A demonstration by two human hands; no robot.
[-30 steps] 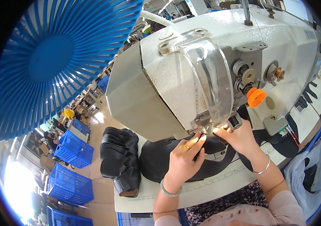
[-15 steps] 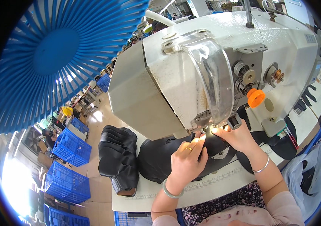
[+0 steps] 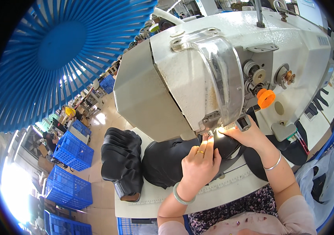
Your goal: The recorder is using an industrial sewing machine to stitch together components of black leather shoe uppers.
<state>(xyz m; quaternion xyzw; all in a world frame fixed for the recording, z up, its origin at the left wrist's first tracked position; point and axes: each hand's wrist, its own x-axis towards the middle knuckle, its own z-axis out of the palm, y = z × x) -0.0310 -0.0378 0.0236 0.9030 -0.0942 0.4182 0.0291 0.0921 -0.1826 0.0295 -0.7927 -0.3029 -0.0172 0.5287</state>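
Both hands work at the needle area of a large white sewing machine (image 3: 171,82), on a padded black fabric piece (image 3: 165,162) that bulges out to the left under the head. My left hand (image 3: 200,164), with a yellow ring and a pale bangle, stretches its index and middle fingers onto the piece beside the presser foot; its thumb stands apart. My right hand (image 3: 249,137), with a silver bangle, grips the piece from the right, thumb on top and most fingertips hidden. A small lamp lights the spot. The needle tip is hidden.
A stack of black sewn pieces (image 3: 121,162) lies at the table's left end. More flat black pieces (image 3: 261,156) lie right of my hands, near red-handled snips (image 3: 303,145). A blue fan (image 3: 63,47) looms upper left. Blue crates (image 3: 72,150) line the floor.
The black piece has shifted and turned slightly under the machine head, a strip of its edge now showing by my right hand. Both hands stay at the needle; my left has moved slightly right.
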